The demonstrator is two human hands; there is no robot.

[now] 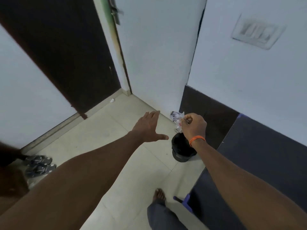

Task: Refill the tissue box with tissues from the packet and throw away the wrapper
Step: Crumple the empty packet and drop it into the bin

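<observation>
My right hand [194,125] pinches a crumpled clear plastic wrapper [178,119] that hangs from its fingers directly above a small black bin [180,151] lined with a black bag on the tiled floor. My left hand [149,128] is stretched out flat to the left of the bin, fingers apart and holding nothing. An orange band circles my right wrist. The tissue box and the tissues are out of sight.
A dark bed or mattress [259,160] fills the right side beside the bin. A dark brown door [66,55] stands at the left, a pair of sandals [39,166] lies on the floor near it. My bare foot [159,195] is on the tiles below.
</observation>
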